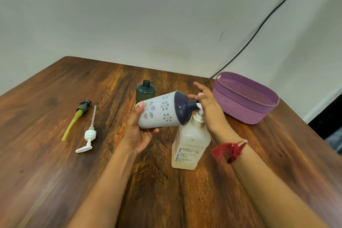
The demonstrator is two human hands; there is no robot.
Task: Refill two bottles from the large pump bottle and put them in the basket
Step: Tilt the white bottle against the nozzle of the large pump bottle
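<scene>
Head view: my left hand [137,133] is gripping the tilted flowered bottle [159,114] at the spout of the large pump bottle [190,146]. My right hand [207,105], fingers spread, is pressing its pump.

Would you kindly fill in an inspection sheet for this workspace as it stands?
Surface: wooden table, bare grain showing.
Job's things: large pump bottle upright; floral bottle tilted, its mouth at the pump spout; green bottle uncapped, upright behind; purple basket at right, nothing seen inside.
Clutter: dark pump and white pump lying at left.
Hands: left hand grips the floral bottle; right hand rests on the pump head, fingers straight.
Cables: black cable running down the wall.
Surroundings: wall plain.
</scene>
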